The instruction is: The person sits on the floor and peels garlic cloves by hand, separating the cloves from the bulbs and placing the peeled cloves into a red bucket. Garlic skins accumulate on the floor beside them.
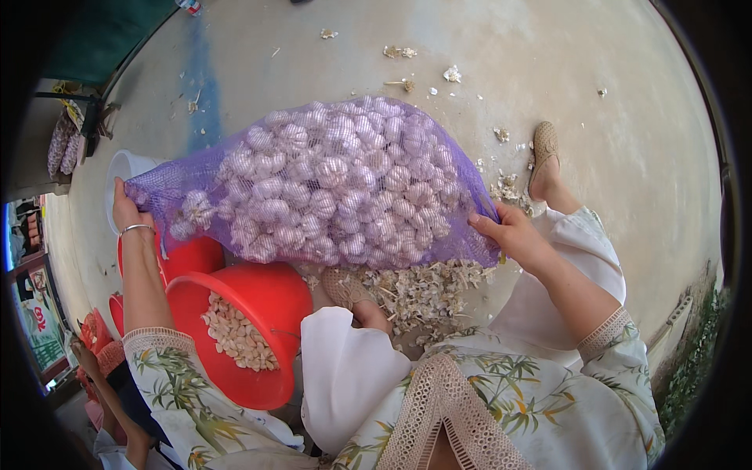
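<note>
A purple mesh sack (346,182) full of whole garlic bulbs stretches sideways in front of me. My left hand (130,205), with a silver bangle at the wrist, grips its narrow, gathered end. At the other end, my right hand (514,232) clasps the bunched mesh, thumb on top. The bulbs crowd the middle and right of the sack, while a couple sit apart near my left hand. Beneath the left part stands a red bucket (247,329), tilted in view, with peeled-looking garlic cloves (238,338) inside. Garlic skins and stalks (423,296) lie heaped below the sack.
A second red bucket (197,255) and a white bucket (120,158) stand at the left, partly hidden. Scraps of garlic skin (452,74) dot the concrete floor (564,64). Another person's arm (111,393) shows at lower left. Filled mesh bags (61,144) hang farther off.
</note>
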Available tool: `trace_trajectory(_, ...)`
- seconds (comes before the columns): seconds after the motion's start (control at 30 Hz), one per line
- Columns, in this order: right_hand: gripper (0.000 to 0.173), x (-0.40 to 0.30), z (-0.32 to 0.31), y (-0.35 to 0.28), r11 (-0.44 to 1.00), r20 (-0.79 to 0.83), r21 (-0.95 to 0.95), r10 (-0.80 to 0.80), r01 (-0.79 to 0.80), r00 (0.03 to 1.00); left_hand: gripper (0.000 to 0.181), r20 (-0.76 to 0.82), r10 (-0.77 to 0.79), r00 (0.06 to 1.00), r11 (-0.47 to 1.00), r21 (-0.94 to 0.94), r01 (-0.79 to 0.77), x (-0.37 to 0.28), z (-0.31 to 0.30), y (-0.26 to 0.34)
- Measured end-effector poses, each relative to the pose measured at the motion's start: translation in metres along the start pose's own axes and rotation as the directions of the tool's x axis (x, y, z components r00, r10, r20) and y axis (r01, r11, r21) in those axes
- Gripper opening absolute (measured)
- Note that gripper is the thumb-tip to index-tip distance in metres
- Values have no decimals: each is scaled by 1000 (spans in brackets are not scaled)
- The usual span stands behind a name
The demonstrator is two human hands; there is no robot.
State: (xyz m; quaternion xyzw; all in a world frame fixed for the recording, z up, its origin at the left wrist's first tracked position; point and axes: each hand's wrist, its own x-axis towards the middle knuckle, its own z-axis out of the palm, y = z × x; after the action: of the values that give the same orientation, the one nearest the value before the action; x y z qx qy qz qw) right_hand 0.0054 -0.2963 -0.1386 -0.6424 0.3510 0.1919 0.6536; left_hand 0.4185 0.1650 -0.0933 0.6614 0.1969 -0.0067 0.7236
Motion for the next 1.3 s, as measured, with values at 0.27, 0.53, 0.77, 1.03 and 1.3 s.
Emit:
trace_trajectory(0.27,63,15,71,14,960,384,-137,-176,244,907,42,553,272,788,167,779,-604,-60,69,-123)
trace_trajectory(0.53,41,63,158,59,814,528,-220,-364,537,767,25,852,-507,-130,484,157,-861,-267,170,-220)
trace_trajectory(0.77,35,112,70,139,879,-327,-464,-285,109,901,25,743,-653,148,87,267,-960,-280,130,-282)
trace_trajectory(1.03,56,126,67,136,672,-52,-719,-309,179,950,18,849,-519,102,-40,95,-995,-307,102,-296)
trace_trajectory(1.3,49,14,49,78,715,349,695,-241,-77,906,22,923,-216,318,499,384,-776,-329,94,-197)
